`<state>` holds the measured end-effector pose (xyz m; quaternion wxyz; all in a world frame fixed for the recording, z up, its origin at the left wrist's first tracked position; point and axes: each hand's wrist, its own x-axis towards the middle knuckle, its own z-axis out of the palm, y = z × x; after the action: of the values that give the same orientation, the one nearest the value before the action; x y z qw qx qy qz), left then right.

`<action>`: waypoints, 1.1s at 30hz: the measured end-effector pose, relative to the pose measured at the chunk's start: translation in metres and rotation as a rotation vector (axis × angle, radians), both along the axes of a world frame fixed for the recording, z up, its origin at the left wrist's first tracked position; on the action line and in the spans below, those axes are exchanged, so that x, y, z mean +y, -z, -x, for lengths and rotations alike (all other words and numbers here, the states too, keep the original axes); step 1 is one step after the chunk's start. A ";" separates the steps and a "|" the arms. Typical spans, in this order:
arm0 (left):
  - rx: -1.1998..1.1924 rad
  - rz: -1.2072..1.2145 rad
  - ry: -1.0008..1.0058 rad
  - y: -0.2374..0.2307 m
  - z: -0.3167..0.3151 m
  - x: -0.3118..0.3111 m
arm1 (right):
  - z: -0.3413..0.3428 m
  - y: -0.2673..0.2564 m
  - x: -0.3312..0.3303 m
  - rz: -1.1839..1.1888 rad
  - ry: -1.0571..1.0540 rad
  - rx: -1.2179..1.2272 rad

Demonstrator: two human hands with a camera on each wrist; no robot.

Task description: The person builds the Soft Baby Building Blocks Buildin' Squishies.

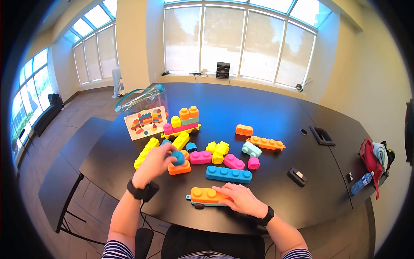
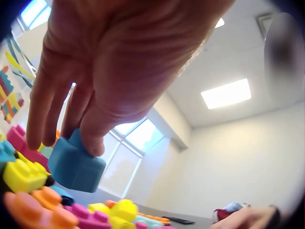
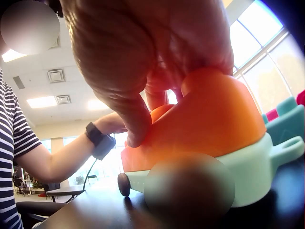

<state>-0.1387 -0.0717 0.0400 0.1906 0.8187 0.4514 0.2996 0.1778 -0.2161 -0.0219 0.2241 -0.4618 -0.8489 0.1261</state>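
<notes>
Between thumb and fingers, my left hand [image 1: 156, 163] pinches a small blue block [image 2: 76, 164] by its stud, above an orange block [image 1: 179, 168] and other loose blocks. My right hand [image 1: 242, 199] grips a long orange block [image 3: 200, 124], thumb on one side and fingers over the studs. That orange block sits on a pale teal wheeled base [image 3: 248, 171] with dark wheels, near the table's front edge. A long blue block [image 1: 228, 174] lies just beyond the right hand.
A built wagon [image 1: 185, 127] stands behind, beside a picture card [image 1: 145, 123] leaning on a clear bag [image 1: 148, 98]. Yellow, pink and orange blocks are strewn mid-table. A black case [image 1: 297, 177], water bottle [image 1: 362, 183] and red cloth [image 1: 370, 157] lie at right.
</notes>
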 end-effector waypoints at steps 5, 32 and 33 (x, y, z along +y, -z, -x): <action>-0.007 0.112 0.343 -0.017 -0.015 -0.062 | 0.000 0.000 0.000 0.009 0.001 0.000; -0.053 0.123 0.272 0.012 -0.035 -0.085 | 0.002 0.003 0.000 0.029 0.025 -0.016; -0.057 0.122 0.263 0.013 -0.035 -0.086 | 0.002 0.003 -0.001 0.033 0.029 -0.020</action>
<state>-0.1037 -0.1575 0.0275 0.2902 0.8489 0.3519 0.2672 0.1756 -0.2168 -0.0246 0.2098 -0.4791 -0.8420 0.1322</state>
